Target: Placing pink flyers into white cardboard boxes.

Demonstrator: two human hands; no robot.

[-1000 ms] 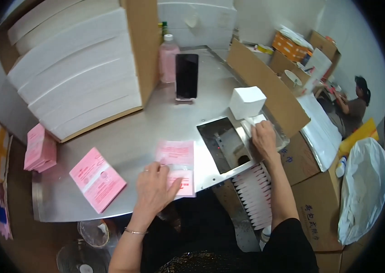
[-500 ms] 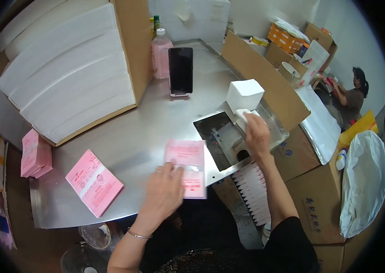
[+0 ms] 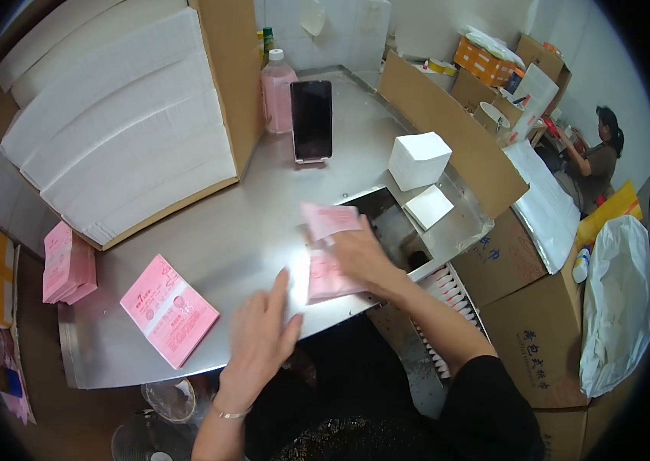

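Observation:
A pink printed plastic packet [image 3: 326, 278] lies at the table's front edge, its upper flap [image 3: 332, 220] folded up and away. Across its middle bends my right hand [image 3: 365, 260], fingers closed at the packet's opening; the fingertips are partly hidden, and whether a tissue wad is among them I cannot make out. Just left of the packet hovers my left hand [image 3: 262, 329], empty and slightly blurred, with index finger and thumb apart. A flat stack of white folded tissues [image 3: 428, 207] rests beside the rectangular opening [image 3: 386, 211] in the steel table, near a taller white tissue block [image 3: 420, 161].
Pink packets lie in a flat pile [image 3: 170, 311] and an upright bundle [image 3: 68, 263] at left. A large carton of white stacks [image 3: 133, 131] fills the back left. A phone [image 3: 312, 121] stands behind. Cartons [image 3: 532, 330] line the right, where another person [image 3: 597, 161] sits.
My right hand has come left from the white tissues to the pink packet. My left hand has let go of the packet and drawn back toward the lower left.

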